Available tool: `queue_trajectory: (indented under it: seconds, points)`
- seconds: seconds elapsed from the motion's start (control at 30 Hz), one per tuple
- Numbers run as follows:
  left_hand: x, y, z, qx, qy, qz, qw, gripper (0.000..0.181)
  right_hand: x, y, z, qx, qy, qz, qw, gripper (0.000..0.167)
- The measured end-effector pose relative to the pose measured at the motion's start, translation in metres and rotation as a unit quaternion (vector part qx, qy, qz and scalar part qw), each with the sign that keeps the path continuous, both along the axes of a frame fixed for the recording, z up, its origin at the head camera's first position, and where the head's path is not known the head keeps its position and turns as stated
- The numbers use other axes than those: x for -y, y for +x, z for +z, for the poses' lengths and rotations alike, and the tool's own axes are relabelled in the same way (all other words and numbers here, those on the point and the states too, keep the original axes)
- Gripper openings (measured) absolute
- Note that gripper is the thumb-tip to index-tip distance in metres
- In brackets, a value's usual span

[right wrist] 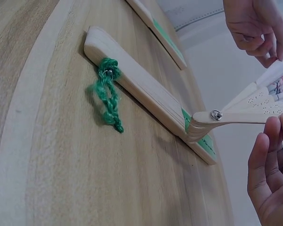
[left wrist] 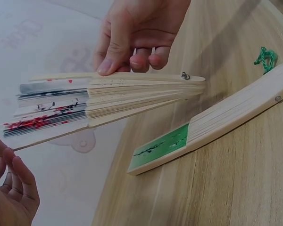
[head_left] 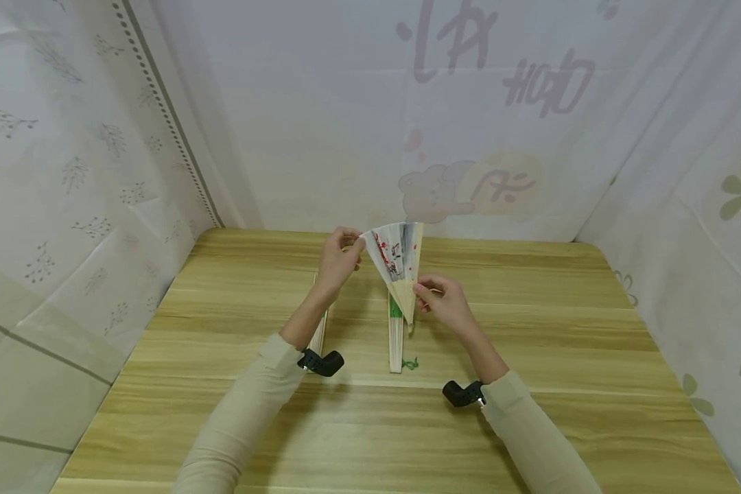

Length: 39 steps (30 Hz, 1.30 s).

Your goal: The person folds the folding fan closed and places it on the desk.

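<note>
A partly spread folding fan [head_left: 395, 254], white with red blossoms and dark painted marks, is held up above the table. My left hand [head_left: 341, 259] pinches the upper left corner of its leaf. With thumb and fingers, my right hand [head_left: 444, 298] pinches the opposite outer stick, seen closely in the left wrist view. The metal rivet [right wrist: 217, 115] joins the sticks at the narrow end. Below lies a folded fan with green leaf [left wrist: 212, 125], partly covered by the held fan in the head view. Its green tassel [right wrist: 108, 94] rests on the wood.
Another folded fan [head_left: 318, 336] lies to the left, partly hidden by the left forearm; its green part [right wrist: 166, 37] shows in the right wrist view. The wooden table [head_left: 531, 343] meets a printed white curtain [head_left: 315, 123] at the back.
</note>
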<state>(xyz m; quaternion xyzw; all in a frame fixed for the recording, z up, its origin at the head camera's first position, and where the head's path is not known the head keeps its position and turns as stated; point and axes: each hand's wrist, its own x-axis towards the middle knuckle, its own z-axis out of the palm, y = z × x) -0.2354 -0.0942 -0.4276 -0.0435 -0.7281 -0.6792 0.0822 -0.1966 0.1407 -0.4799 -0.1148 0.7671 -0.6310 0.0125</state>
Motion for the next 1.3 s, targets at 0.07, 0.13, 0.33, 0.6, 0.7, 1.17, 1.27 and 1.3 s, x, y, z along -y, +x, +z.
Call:
queue_trajectory:
  seconds: [0.07,0.13,0.33,0.6,0.7,1.17,1.27,1.3]
  points:
    - [-0.001,0.000,0.001,0.001,0.000,0.000,1.0000,0.013,0.001,0.000,0.000,0.001,-0.002,-0.001,1.0000,0.016]
    - [-0.002,0.000,0.001,0.001,0.001,0.001,1.0000,0.013,0.002,0.001,0.001,0.002,-0.005,-0.001,1.0000,0.014]
    - [-0.003,0.000,0.001,0.002,-0.003,0.004,1.0000,0.011,0.003,0.001,0.001,0.002,-0.008,-0.001,1.0000,0.012]
    - [-0.007,0.000,0.004,0.013,0.010,0.002,0.9999,0.011,0.004,0.001,-0.001,-0.001,-0.003,0.005,1.0000,0.013]
    - [-0.009,-0.001,0.004,0.007,0.010,-0.001,0.9999,0.011,0.004,0.000,-0.002,-0.003,0.002,0.008,1.0000,0.015]
    - [-0.011,0.000,0.005,-0.004,0.018,-0.017,0.9997,0.012,0.004,0.001,-0.001,-0.015,-0.024,0.023,0.9993,0.014]
    - [-0.011,0.000,0.005,-0.004,0.019,-0.020,0.9996,0.012,0.003,0.001,0.000,-0.018,-0.029,0.025,0.9991,0.015]
    - [-0.011,0.000,0.005,-0.004,0.021,-0.021,0.9995,0.012,0.002,0.001,0.000,-0.017,-0.032,0.026,0.9990,0.014]
